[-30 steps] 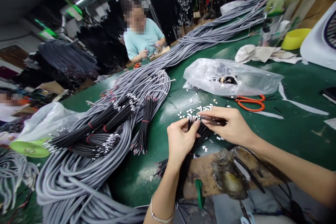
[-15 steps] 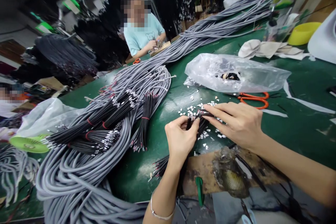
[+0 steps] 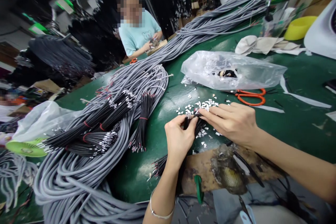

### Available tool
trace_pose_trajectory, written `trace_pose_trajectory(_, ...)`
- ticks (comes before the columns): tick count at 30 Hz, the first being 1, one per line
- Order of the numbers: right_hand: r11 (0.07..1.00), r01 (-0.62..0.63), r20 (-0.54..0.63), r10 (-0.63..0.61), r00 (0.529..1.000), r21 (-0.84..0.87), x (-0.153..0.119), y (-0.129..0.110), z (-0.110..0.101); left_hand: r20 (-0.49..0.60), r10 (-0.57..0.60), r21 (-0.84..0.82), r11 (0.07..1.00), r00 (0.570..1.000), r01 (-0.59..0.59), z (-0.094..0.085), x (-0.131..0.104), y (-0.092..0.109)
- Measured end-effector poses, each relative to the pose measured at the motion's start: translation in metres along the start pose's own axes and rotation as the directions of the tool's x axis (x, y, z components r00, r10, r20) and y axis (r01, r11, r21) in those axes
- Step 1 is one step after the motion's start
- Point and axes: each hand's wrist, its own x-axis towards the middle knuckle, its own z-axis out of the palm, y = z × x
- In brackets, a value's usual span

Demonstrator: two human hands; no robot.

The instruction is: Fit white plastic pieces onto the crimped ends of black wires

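The black wires (image 3: 200,126) are over the green desk (image 3: 291,131), pinched between thumb and fingers of the left hand (image 3: 180,138). The right hand (image 3: 233,122), fingers close together, meets them at their tips; whether it grips any cannot be told. White scraps (image 3: 208,103) lie just beyond, then scissors (image 3: 252,95) and a clear plastic bag (image 3: 198,70). Nearer is a wooden board (image 3: 195,168); to the left, tied black bundles (image 3: 143,119) rest by gray cables (image 3: 84,185).

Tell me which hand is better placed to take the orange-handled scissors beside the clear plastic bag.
The right hand, probably: it is nearer the orange-handled scissors, though also at the thin black wires that the left hand, farther off, pinches.
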Motion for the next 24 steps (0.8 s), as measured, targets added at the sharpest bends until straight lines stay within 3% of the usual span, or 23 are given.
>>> trace_pose_trajectory(2,0.971,-0.164,0.028,0.161,0.986,0.174,0.002,-0.001,0.001,0.077,-0.028,-0.079,0.996,0.997,0.034,-0.002,0.002,-0.001)
trace_pose_trajectory(5,0.793,-0.408,0.111,0.404,0.908,0.452,0.006,0.000,0.001,0.254,-0.037,-0.275,0.955,0.967,0.109,-0.006,0.004,0.000)
trace_pose_trajectory(8,0.668,-0.428,0.183,0.406,0.895,0.609,0.009,0.002,0.002,0.375,-0.017,-0.404,0.897,0.927,0.180,-0.007,0.004,0.002)
trace_pose_trajectory(11,0.649,-0.375,0.195,0.334,0.922,0.662,0.010,0.003,0.001,0.414,-0.023,-0.426,0.879,0.910,0.216,-0.008,0.004,0.004)
trace_pose_trajectory(17,0.670,-0.357,0.205,0.297,0.933,0.651,0.008,0.000,0.000,0.405,-0.054,-0.393,0.891,0.913,0.227,-0.008,0.002,0.011)
trace_pose_trajectory(22,0.581,-0.472,0.282,0.390,0.876,0.663,0.011,-0.005,0.001,0.247,-0.119,-0.334,0.921,0.961,0.200,-0.003,0.000,0.011)
trace_pose_trajectory(24,0.577,-0.456,0.258,0.393,0.882,0.678,0.013,-0.007,-0.003,0.158,-0.168,-0.352,0.911,0.973,0.215,-0.001,0.001,0.006)
